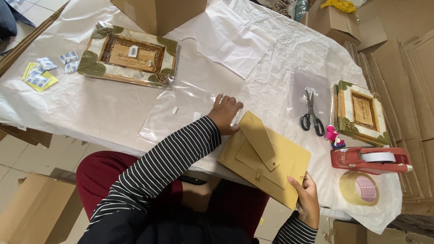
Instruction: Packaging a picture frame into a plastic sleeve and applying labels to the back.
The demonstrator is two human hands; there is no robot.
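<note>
Left hand point(224, 113) flat on plastic sleeve point(181, 113), right hand point(306, 199) gripping frame back point(264, 158) (tilted).

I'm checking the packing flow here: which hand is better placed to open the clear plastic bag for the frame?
Probably the left hand: it already rests on the clear plastic bag, while the right hand grips the frame back.

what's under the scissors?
The scissors lie on a clear plastic bag, which lies on the white paper covering the table. Whatever is beneath that paper is covered. The right hand holds a tan frame back nearby.
</note>
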